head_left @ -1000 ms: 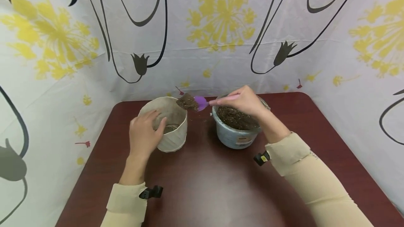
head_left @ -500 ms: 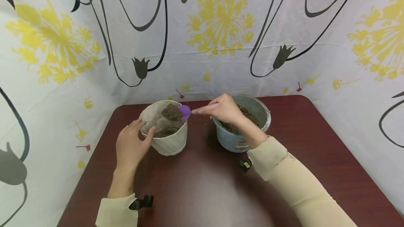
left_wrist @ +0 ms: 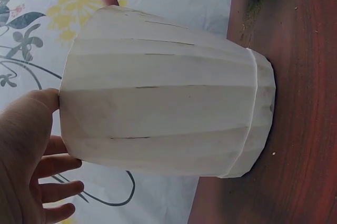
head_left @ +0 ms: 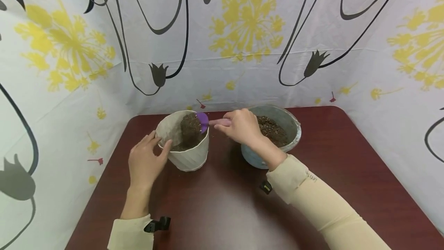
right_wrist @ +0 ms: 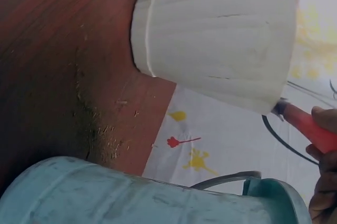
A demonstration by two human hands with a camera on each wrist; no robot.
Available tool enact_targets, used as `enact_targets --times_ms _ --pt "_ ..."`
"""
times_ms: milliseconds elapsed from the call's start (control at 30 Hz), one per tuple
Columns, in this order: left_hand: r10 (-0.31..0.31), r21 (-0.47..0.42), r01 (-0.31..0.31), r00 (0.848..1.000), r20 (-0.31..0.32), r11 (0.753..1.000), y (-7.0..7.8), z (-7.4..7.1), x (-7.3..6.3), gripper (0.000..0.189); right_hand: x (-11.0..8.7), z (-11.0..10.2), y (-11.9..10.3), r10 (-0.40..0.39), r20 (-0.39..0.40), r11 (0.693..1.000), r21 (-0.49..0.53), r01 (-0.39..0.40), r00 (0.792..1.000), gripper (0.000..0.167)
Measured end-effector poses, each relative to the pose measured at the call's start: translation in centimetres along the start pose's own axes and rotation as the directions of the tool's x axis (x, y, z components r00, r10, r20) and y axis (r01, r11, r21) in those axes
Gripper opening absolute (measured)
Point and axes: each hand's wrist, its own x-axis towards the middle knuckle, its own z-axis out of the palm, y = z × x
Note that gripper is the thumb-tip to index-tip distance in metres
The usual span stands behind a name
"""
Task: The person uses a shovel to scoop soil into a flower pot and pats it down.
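Observation:
My right hand (head_left: 243, 126) grips the pink handle of a small garden trowel (head_left: 202, 122) with a purple blade. The blade tilts over the right rim of a white ribbed plant pot (head_left: 189, 159). Dark soil (head_left: 190, 126) slides off it into that pot. Relaxed fingers of my left hand (head_left: 145, 161) touch the pot's left rim; in the left wrist view the thumb lies at the rim and the lower fingers spread free. To the right, partly behind my right hand, stands a blue-grey bucket (head_left: 293, 136) with soil inside.
Both containers stand on a dark red-brown table (head_left: 222, 203). Bits of soil (right_wrist: 100, 134) lie on it between them. A patterned white cloth (head_left: 249, 84) rises behind and at both sides. The bucket has a grey handle (right_wrist: 226, 179).
The right hand has carried the loaded trowel leftward from near the bucket to the pot and tipped it, so soil falls in. The left hand has shifted to the pot's left rim.

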Motion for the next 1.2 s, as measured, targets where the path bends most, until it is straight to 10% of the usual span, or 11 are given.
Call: enact_targets --times_ms 267,533,900,1100,1200 --pt "0.0 -0.011 -0.001 1.0 -0.026 1.0 -0.1 0.3 -0.2 0.05 -0.9 0.7 0.0 -0.299 -0.185 0.947 -0.175 0.268 0.936 0.03" --pt "0.006 -0.005 -0.006 0.999 -0.041 1.0 0.1 0.3 -0.3 0.048 -1.1 1.2 0.8 -0.399 -0.314 0.912 -0.234 0.337 0.862 0.031" --pt "0.077 -0.022 -0.08 0.989 -0.127 0.997 1.2 1.2 0.0 0.048 -1.4 0.5 1.3 -0.326 -0.376 0.945 -0.134 0.297 0.868 0.025" --pt "0.07 -0.06 -0.078 0.989 -0.134 0.995 1.5 1.6 0.0 0.047 -1.5 0.7 1.6 -0.447 -0.479 0.894 -0.204 0.399 0.755 0.022" --pt "0.041 -0.088 -0.052 0.992 -0.115 0.995 1.5 1.8 -0.1 0.047 -1.7 1.2 1.9 -0.513 -0.446 0.858 -0.251 0.448 0.733 0.024"
